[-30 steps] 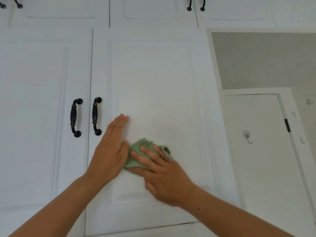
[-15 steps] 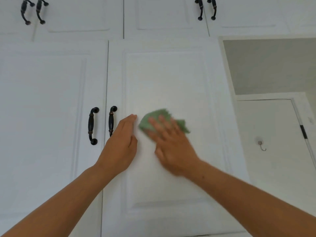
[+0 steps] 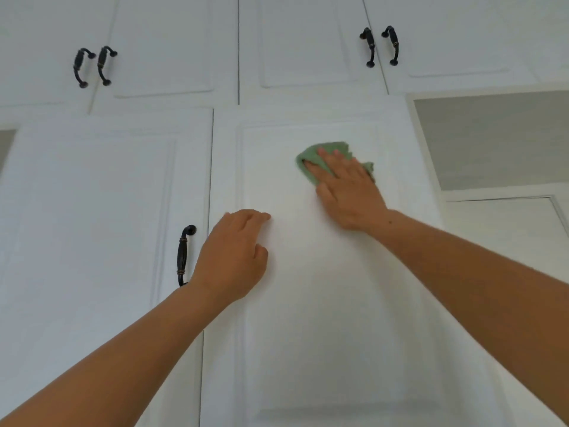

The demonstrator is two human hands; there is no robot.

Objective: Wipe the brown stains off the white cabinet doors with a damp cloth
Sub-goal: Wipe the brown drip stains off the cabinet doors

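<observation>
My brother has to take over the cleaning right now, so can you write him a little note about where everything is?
Right hand: flat, pressing the green cloth on the upper panel of a white door.
Left hand: loosely bent, resting on the same door near its left edge, holding nothing.
Done: no brown stains show on the doors in view.
Left: probably finish this panel, then check the other doors.
</observation>
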